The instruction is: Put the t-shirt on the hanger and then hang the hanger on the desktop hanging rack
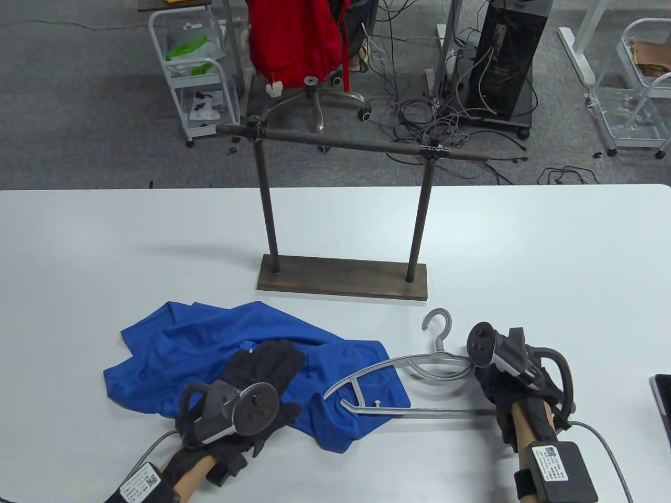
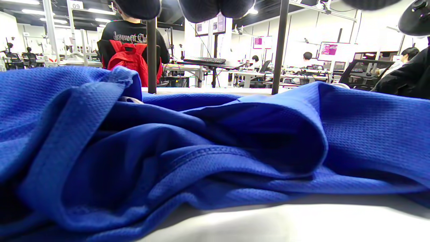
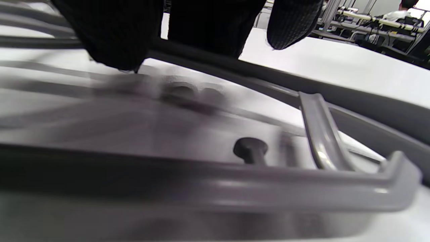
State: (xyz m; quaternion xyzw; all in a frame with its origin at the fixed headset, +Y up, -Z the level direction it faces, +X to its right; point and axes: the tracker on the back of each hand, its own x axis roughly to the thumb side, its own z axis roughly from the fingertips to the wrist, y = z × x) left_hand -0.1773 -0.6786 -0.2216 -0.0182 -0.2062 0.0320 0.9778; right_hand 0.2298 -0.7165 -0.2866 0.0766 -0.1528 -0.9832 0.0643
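A crumpled blue t-shirt [image 1: 178, 351] lies on the white table [image 1: 550, 262] at the front left; its folds fill the left wrist view [image 2: 215, 151]. My left hand [image 1: 267, 361] rests flat on the shirt, fingers fairly straight. A grey plastic hanger [image 1: 398, 380] lies to the right, its left end over the shirt's edge, hook pointing away from me. My right hand [image 1: 495, 390] grips the hanger's right end; the right wrist view shows the gloved fingers [image 3: 114, 37] curled over the hanger's arm [image 3: 336, 97]. The dark desktop rack [image 1: 343, 209] stands behind, its bar bare.
Past the table's far edge are a white trolley [image 1: 194, 73], a chair draped with a red garment [image 1: 293, 39], a black computer tower [image 1: 506, 57] and tangled cables. A dark device [image 1: 663, 398] lies at the table's right edge. People sit at desks in the background.
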